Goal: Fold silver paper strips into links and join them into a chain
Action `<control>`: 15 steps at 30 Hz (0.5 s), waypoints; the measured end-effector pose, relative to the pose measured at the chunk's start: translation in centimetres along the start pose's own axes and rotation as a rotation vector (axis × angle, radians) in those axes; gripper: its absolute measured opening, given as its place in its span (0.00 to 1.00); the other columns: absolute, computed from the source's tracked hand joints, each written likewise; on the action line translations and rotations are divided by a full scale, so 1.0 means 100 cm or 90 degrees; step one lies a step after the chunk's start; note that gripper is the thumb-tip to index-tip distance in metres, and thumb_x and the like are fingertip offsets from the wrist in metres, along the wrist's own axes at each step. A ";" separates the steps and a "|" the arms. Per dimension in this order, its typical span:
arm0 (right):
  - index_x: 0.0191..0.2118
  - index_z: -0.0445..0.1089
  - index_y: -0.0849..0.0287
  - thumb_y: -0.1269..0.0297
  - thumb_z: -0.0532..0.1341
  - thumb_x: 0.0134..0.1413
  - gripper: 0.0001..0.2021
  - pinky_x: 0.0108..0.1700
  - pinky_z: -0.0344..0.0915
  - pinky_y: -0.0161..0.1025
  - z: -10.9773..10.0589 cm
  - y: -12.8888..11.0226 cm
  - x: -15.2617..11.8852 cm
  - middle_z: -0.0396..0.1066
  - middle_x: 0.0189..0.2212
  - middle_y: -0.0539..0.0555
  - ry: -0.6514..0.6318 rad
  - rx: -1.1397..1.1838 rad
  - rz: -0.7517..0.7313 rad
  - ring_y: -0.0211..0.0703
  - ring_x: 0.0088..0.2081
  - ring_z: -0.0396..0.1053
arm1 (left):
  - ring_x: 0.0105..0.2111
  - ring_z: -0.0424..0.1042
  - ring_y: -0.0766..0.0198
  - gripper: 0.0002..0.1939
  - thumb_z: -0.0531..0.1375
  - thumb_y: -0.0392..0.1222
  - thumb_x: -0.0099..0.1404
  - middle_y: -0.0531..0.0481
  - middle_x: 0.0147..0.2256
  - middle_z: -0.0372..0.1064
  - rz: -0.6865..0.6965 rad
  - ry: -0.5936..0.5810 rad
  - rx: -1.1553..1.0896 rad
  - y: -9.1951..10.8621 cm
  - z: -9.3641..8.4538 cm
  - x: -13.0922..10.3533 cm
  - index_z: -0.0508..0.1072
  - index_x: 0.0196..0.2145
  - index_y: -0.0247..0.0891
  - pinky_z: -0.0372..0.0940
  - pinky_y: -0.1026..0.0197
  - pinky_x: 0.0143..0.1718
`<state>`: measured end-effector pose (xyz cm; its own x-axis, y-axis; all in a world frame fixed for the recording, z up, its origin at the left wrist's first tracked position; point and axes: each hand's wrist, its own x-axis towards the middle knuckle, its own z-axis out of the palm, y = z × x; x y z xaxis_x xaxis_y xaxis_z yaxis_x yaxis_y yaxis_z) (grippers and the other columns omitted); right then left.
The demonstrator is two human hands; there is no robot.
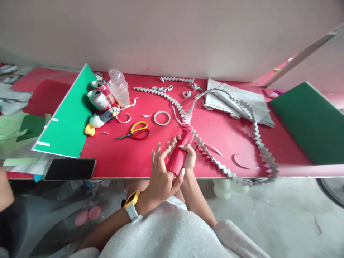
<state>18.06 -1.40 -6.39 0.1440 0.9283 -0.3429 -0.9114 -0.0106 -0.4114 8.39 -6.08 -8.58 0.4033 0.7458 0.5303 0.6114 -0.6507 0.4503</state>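
Observation:
A rolled red paper tube (pixel 178 159) slants up over the table's front edge. My right hand (pixel 190 157) is closed around it, thumb along the top and fingertips curled past its left side. My left hand (pixel 158 175), with a yellow-cased watch at the wrist, lies at the tube's lower end. Its fingers are stretched and spread, and the thumb is close to the end of the roll. Beyond the tube's far end is a pink and red folded section (pixel 186 122) of a zigzag paper chain. Grey folded-paper chain (pixel 258 138) loops away to the right.
Scissors (pixel 133 132), a tape roll (pixel 162 118), a stuffed toy (pixel 103 118), cans (pixel 99 100) and a plastic cup (pixel 118 91) stand or lie left. A phone (pixel 70 169) lies at the front edge. Paper sheets (pixel 239 102) and a green board (pixel 309 122) are right.

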 end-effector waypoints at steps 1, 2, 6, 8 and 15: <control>0.31 0.67 0.56 0.71 0.57 0.44 0.05 0.37 0.72 0.35 0.000 0.001 -0.001 0.71 0.28 0.47 -0.007 -0.034 0.002 0.36 0.30 0.70 | 0.66 0.40 0.31 0.17 0.55 0.45 0.67 0.30 0.62 0.46 -0.001 -0.003 0.026 -0.001 0.002 0.000 0.73 0.46 0.29 0.47 0.26 0.60; 0.31 0.68 0.57 0.71 0.58 0.46 0.05 0.37 0.72 0.35 -0.001 0.001 -0.003 0.73 0.29 0.47 -0.008 -0.086 0.008 0.37 0.31 0.71 | 0.66 0.38 0.29 0.18 0.55 0.47 0.67 0.29 0.63 0.45 -0.002 -0.008 0.053 -0.003 0.005 0.000 0.74 0.44 0.29 0.44 0.23 0.60; 0.35 0.73 0.59 0.67 0.67 0.47 0.07 0.32 0.70 0.34 -0.014 -0.006 -0.007 0.75 0.27 0.48 0.029 -0.321 0.065 0.38 0.27 0.71 | 0.66 0.40 0.27 0.17 0.59 0.48 0.65 0.31 0.65 0.48 0.039 -0.060 0.133 -0.012 0.012 -0.004 0.74 0.27 0.31 0.42 0.22 0.61; 0.38 0.73 0.60 0.64 0.68 0.48 0.11 0.32 0.69 0.34 -0.026 -0.013 -0.002 0.75 0.28 0.49 0.024 -0.322 0.063 0.37 0.26 0.71 | 0.66 0.46 0.30 0.12 0.60 0.43 0.65 0.30 0.64 0.50 0.077 -0.092 0.161 -0.017 0.012 -0.011 0.75 0.31 0.31 0.48 0.26 0.61; 0.36 0.65 0.57 0.50 0.70 0.46 0.19 0.29 0.67 0.31 -0.047 -0.016 0.028 0.64 0.21 0.41 0.036 -0.197 -0.049 0.32 0.23 0.64 | 0.54 0.70 0.53 0.23 0.57 0.40 0.67 0.35 0.54 0.68 0.008 -0.034 -0.041 -0.032 -0.007 -0.024 0.64 0.59 0.35 0.70 0.52 0.52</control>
<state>21.73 -0.55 -10.62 0.2373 0.9087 -0.3435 -0.7379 -0.0614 -0.6721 5.02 -5.88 -10.75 0.4474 0.7429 0.4979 0.5614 -0.6667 0.4903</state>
